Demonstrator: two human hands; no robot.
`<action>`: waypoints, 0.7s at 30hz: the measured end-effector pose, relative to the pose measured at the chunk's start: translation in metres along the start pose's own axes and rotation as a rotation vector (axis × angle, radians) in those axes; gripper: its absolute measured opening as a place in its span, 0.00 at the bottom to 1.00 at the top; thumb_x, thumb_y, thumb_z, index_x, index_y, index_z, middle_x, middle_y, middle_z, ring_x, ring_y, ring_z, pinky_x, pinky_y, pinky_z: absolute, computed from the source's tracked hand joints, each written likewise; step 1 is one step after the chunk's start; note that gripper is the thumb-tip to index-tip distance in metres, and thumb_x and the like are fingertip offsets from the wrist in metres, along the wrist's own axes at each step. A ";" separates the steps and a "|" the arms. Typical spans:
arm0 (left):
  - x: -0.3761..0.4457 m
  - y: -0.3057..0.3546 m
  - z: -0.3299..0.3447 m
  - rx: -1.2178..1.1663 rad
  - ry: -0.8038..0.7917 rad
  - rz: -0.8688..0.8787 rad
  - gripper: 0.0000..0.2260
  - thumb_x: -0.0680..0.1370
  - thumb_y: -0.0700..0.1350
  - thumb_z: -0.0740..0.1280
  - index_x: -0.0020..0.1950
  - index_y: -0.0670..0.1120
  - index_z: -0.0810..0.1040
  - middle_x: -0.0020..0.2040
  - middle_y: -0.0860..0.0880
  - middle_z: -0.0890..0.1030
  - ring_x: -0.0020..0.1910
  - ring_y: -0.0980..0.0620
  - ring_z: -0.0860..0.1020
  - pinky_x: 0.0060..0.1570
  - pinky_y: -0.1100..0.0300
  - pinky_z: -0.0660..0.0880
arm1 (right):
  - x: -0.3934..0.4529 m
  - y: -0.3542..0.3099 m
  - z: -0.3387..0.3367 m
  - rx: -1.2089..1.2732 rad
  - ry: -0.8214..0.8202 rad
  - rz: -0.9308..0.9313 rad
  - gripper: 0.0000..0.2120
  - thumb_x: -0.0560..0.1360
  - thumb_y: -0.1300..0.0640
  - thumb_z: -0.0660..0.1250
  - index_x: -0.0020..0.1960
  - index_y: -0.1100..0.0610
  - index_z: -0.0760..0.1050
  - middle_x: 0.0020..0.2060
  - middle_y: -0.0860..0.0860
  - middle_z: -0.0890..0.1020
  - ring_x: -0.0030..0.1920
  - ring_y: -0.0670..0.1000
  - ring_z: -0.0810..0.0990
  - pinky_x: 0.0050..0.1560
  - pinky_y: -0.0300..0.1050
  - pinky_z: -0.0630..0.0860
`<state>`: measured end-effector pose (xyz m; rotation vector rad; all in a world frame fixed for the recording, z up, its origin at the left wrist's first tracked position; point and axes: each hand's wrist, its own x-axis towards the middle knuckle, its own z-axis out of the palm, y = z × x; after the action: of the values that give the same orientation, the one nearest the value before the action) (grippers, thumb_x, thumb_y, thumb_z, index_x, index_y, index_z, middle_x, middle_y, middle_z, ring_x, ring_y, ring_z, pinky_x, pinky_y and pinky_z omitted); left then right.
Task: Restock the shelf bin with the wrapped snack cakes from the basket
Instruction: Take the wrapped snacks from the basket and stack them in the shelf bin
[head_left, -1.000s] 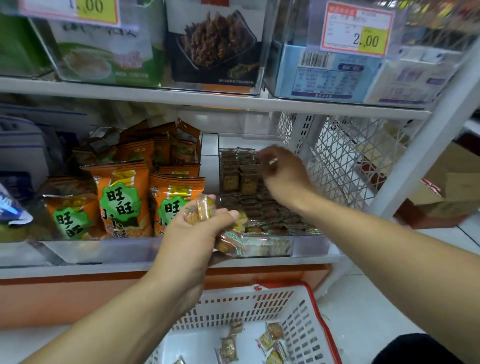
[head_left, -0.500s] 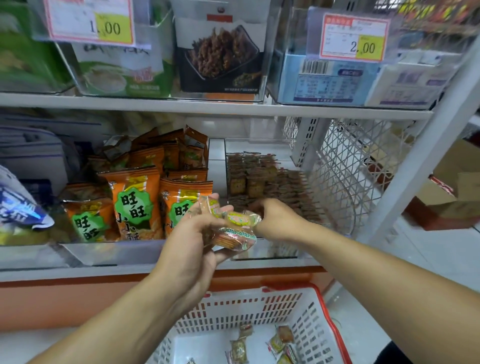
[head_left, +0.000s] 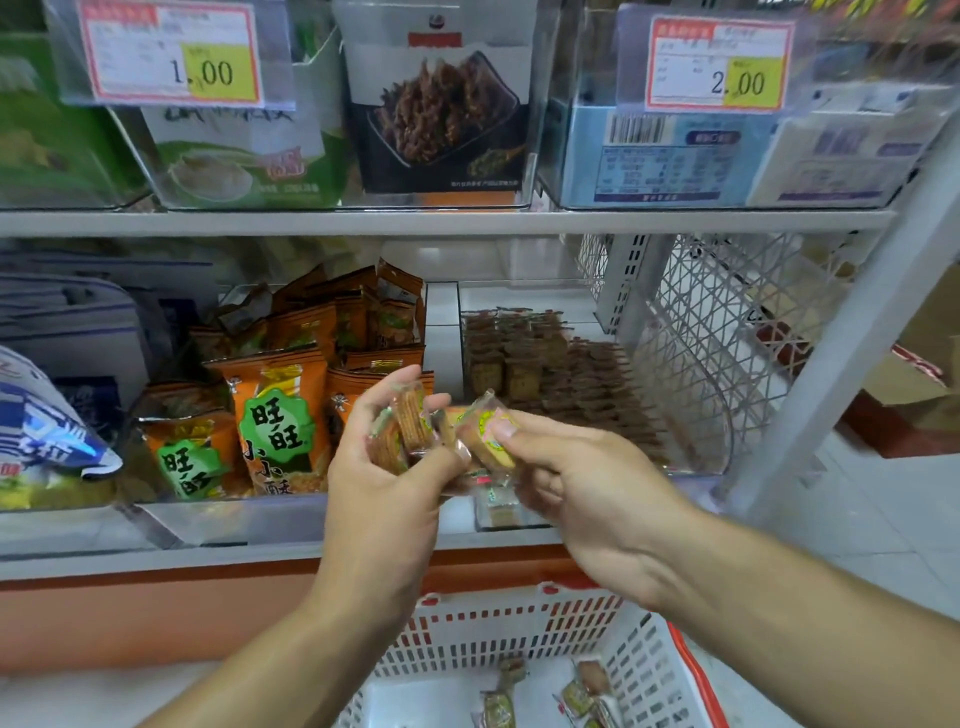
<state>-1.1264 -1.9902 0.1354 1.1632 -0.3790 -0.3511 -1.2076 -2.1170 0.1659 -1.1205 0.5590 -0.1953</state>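
1. Wrapped snack cakes sit bunched in the left hand, whose fingers curl round them.
2. One more snack cake is pinched by the right hand, thumb on top, just to the right of the bunch and touching it.
3. Both hands meet in front of the clear shelf bin, which sits just behind them.
4. Rows of brown cakes lie inside that bin.
5. Orange snack bags stand in the next bin, to the left of the left hand.
6. Below the hands is a white basket with a red rim.
7. A few loose cakes lie on its floor.
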 end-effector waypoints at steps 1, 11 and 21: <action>0.000 -0.001 0.000 0.008 0.005 0.006 0.28 0.62 0.42 0.76 0.60 0.62 0.81 0.57 0.51 0.86 0.53 0.46 0.86 0.44 0.57 0.82 | 0.000 0.004 0.001 -0.023 0.006 0.036 0.09 0.78 0.59 0.70 0.56 0.57 0.85 0.46 0.50 0.88 0.39 0.43 0.80 0.36 0.34 0.72; 0.007 0.006 0.000 -0.296 0.079 -0.237 0.17 0.83 0.39 0.57 0.67 0.51 0.79 0.58 0.43 0.86 0.54 0.42 0.86 0.43 0.49 0.85 | -0.003 -0.003 -0.004 -0.070 -0.032 -0.026 0.09 0.78 0.60 0.69 0.56 0.54 0.83 0.49 0.51 0.88 0.48 0.47 0.85 0.56 0.52 0.80; 0.008 0.020 0.001 -0.374 -0.026 -0.420 0.20 0.75 0.48 0.67 0.65 0.42 0.79 0.55 0.40 0.86 0.42 0.43 0.86 0.28 0.54 0.80 | 0.001 -0.034 -0.027 -0.182 -0.260 -0.250 0.21 0.72 0.58 0.72 0.65 0.55 0.78 0.57 0.58 0.85 0.57 0.58 0.84 0.44 0.43 0.80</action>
<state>-1.1185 -1.9877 0.1548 0.8634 -0.0797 -0.7704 -1.2169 -2.1539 0.1873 -1.3695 0.2067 -0.2139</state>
